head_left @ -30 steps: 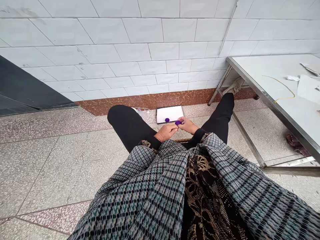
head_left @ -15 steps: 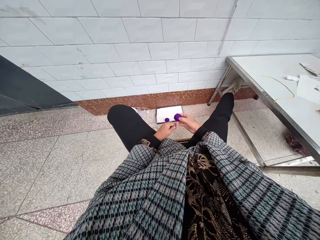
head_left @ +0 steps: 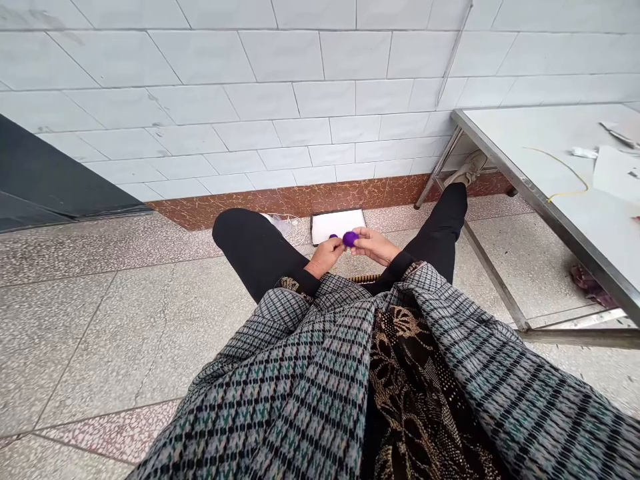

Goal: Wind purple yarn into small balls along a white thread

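My right hand (head_left: 375,246) is closed around a fuzzy purple ball (head_left: 349,239), held between thumb and fingers. Beside it, my left hand (head_left: 325,257) is closed in a pinch with its fingertips at the ball's left side. What the left fingers pinch is too small to make out. A second purple ball (head_left: 333,236) shows just above the left fingertips, partly hidden by them, against the white inside of a shallow dark-edged box (head_left: 339,224). That box lies on the floor in front of both hands.
White cords (head_left: 299,231) and a clear plastic bag (head_left: 281,225) lie left of the box. A metal-edged table (head_left: 540,147) stands at right, bearing a yellow cord (head_left: 575,175) and papers. Underneath is a dark reddish cloth (head_left: 593,285). The tiled wall (head_left: 280,133) rises ahead.
The held purple ball has moved slightly left and down, toward my left fingertips. My left hand has turned up a little and now covers part of the second ball.
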The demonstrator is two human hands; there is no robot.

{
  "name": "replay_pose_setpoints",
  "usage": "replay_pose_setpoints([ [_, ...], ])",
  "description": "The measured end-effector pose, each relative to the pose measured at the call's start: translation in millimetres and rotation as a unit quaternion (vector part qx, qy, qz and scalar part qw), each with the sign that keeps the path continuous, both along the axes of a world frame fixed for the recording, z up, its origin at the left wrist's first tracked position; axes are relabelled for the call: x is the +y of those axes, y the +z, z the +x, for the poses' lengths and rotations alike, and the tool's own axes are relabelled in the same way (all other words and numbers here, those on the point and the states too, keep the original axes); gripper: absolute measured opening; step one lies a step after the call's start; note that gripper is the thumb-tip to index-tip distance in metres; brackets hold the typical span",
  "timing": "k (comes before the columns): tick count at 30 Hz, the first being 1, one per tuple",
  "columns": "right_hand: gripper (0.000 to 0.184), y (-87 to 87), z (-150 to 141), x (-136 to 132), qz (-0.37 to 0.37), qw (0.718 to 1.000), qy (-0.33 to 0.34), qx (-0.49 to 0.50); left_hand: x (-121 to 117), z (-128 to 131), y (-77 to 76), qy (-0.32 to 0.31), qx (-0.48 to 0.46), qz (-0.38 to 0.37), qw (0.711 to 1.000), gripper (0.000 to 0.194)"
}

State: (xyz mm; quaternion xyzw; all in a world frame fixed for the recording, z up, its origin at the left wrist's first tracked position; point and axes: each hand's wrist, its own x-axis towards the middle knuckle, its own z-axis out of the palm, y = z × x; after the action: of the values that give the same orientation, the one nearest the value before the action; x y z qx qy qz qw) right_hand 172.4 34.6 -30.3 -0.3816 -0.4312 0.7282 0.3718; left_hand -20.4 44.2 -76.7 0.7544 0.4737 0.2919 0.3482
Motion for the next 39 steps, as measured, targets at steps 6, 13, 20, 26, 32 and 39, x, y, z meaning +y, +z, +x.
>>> replay_pose_setpoints([
  [6,0.029,-14.3,-1.8,5.7,0.075,0.965,-0.121,-0.220,-8.8,1.1,3.2,-0.135,0.021,0.054,0.989,0.021],
  [13,0.025,-6.1,1.2,-2.2,0.016,0.970,0.116,-0.213,-1.4,-2.9,2.2,-0.016,-0.033,0.079,0.996,0.015],
  [20,0.032,7.5,0.5,-0.3,-0.029,0.998,-0.038,0.039,0.0,-1.2,-2.1,-0.037,-0.055,0.009,0.998,0.020],
  [26,0.024,-7.3,-4.2,5.4,0.062,0.960,-0.150,-0.228,-9.7,0.1,2.7,-0.147,0.009,0.032,0.989,0.021],
  [32,0.026,-5.9,-1.5,-1.2,0.104,0.928,0.079,-0.348,-2.3,-4.3,0.7,-0.039,-0.027,0.090,0.995,0.019],
  [39,0.031,7.0,1.1,1.3,-0.010,0.999,-0.045,-0.011,0.8,-1.6,-3.7,-0.035,-0.033,0.036,0.998,0.017],
])
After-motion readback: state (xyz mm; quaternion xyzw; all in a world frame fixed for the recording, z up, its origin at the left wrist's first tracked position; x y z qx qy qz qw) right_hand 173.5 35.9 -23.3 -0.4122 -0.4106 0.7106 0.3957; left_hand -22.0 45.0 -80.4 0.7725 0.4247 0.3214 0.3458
